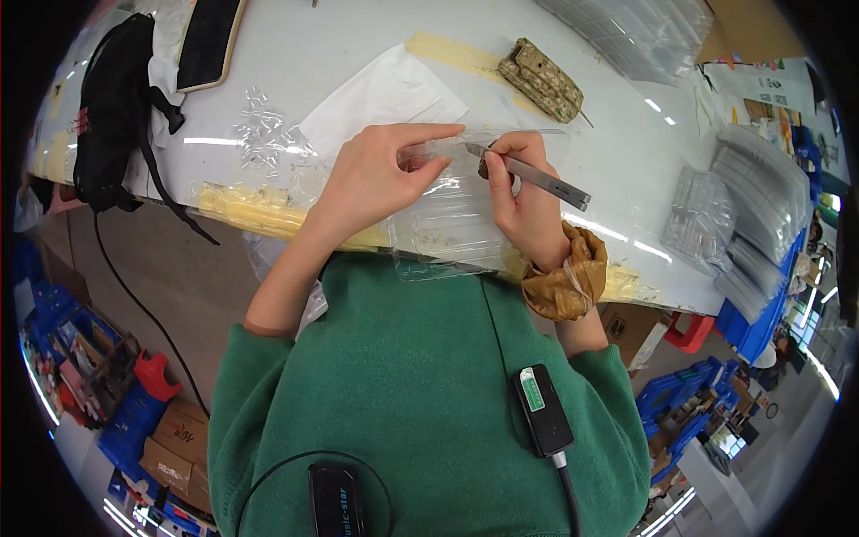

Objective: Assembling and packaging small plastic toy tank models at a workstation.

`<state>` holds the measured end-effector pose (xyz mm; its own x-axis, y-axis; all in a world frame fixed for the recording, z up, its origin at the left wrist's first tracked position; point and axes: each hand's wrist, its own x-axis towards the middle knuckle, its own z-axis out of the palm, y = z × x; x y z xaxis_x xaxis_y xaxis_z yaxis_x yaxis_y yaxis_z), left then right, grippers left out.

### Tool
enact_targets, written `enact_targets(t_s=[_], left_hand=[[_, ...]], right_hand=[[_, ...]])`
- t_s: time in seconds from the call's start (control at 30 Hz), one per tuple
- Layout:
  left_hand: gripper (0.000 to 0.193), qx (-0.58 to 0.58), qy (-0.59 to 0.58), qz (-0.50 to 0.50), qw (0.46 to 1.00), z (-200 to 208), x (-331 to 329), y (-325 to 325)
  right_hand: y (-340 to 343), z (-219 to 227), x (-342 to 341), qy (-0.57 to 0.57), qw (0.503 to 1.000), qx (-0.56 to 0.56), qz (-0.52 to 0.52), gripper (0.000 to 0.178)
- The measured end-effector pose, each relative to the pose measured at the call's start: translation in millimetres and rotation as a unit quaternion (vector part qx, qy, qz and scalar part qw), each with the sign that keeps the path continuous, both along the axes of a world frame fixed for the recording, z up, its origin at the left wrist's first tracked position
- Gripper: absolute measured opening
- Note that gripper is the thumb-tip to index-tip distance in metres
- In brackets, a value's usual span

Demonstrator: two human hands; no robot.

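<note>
At a white worktable (pixel 608 148), a person in a green sweater (pixel 412 358) grips a gray metal cutter (pixel 548 181) firmly in the right hand (pixel 528 206), its tip near a clear plastic tray (pixel 443 228) at the table's near edge. The left hand (pixel 376 170) is at the tray's far side, thumb and forefinger slightly parted; whether they pinch the plastic cannot be told. Beyond lie a white sheet (pixel 380 98) and a camouflage toy tank (pixel 541 80); plastic scraps (pixel 259 130) lie to the left.

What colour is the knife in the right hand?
The knife is silver-grey; it shows best in the head view.
</note>
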<state>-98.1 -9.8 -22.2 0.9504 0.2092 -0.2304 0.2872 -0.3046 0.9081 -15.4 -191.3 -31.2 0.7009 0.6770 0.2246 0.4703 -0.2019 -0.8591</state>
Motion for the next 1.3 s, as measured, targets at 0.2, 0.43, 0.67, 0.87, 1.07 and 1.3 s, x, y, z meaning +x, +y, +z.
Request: enact_targets(t_s=[0.2, 0.43, 0.67, 0.87, 1.07, 1.3], left_hand=[[0.038, -0.002, -0.005, 0.003, 1.000, -2, 0, -1], [0.037, -0.008, 0.010, 0.000, 1.000, 2, 1, 0], [0.031, -0.061, 0.021, 0.013, 0.998, 1, 2, 3], [0.027, -0.085, 0.042, -0.045, 0.994, 19, 15, 16], [0.033, 0.002, 0.066, -0.140, 0.988, 19, 41, 19], [0.035, -0.007, 0.034, -0.179, 0.983, 4, 49, 24]], right_hand=[[-1, 1, 0, -0.034, 0.999, 0.000, 0.019, 0.011], [-2, 7, 9, -0.173, 0.977, -0.019, 0.120, 0.014], [-23, 18, -5, 0.129, 0.978, 0.155, -0.059, 0.007], [-41, 52, 13, 0.177, 0.957, 0.214, -0.082, 0.005], [-32, 52, 12, 0.206, 0.970, 0.107, -0.078, 0.006], [-33, 41, 23, 0.104, 0.992, 0.031, -0.058, 0.006]])
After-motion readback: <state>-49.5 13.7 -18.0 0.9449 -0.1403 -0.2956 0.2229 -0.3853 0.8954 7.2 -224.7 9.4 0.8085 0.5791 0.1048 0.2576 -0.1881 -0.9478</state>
